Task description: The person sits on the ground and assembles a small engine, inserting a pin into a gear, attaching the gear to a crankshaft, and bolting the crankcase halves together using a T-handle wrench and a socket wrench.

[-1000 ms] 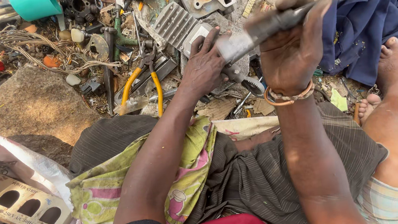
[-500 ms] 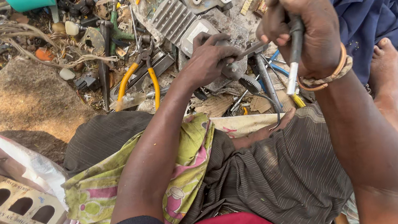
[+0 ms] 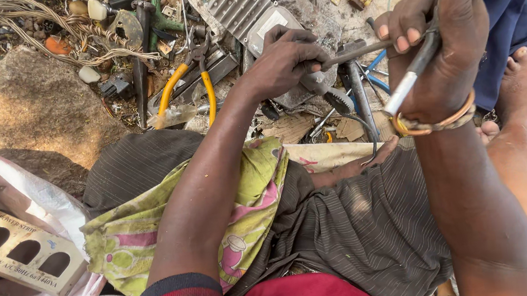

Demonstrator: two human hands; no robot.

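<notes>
My single head camera looks steeply down from close above my lap, facing the far scrap-strewn ground; no second view overlaps it.

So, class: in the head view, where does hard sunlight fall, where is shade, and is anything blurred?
Head view: hard sun on the stone and finned metal part; the lap cloth sits in shade; the right hand and its rod, close to the lens, look slightly soft.

An open-air scrap-repair spot on bare ground: yellow-handled pliers (image 3: 186,87), tangled wires (image 3: 27,23), finned metal engine parts (image 3: 239,4) and stones (image 3: 24,107) lie scattered before the seated person.
</notes>
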